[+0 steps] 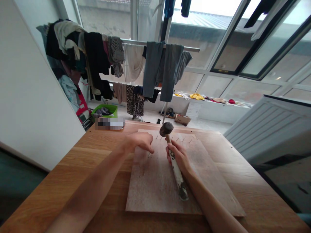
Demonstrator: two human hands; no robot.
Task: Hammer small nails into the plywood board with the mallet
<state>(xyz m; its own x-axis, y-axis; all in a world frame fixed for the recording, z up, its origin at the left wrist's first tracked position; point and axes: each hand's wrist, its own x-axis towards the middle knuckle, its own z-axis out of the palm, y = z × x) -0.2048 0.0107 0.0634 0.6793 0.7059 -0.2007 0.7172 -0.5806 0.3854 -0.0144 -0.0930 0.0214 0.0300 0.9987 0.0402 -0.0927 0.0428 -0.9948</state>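
Observation:
My right hand [178, 157] is wrapped round the pale, worn handle of a mallet [166, 128], whose dark head is raised above a thin plywood board [155, 184]. My left hand [139, 141] rests on the board's far left part, fingers curled down in a pinch near a small nail [149, 155]; whether it holds the nail is too small to tell. A row of several small nails [178, 139] stands along the board's far edge. The board lies on a wooden table [73, 168].
A clothes rack [155, 45] hung with garments stands beyond the table before large windows. A green basket [107, 110] sits on the floor at the left. A white panel [29, 97] leans at the left, and a white slatted panel [272, 126] at the right.

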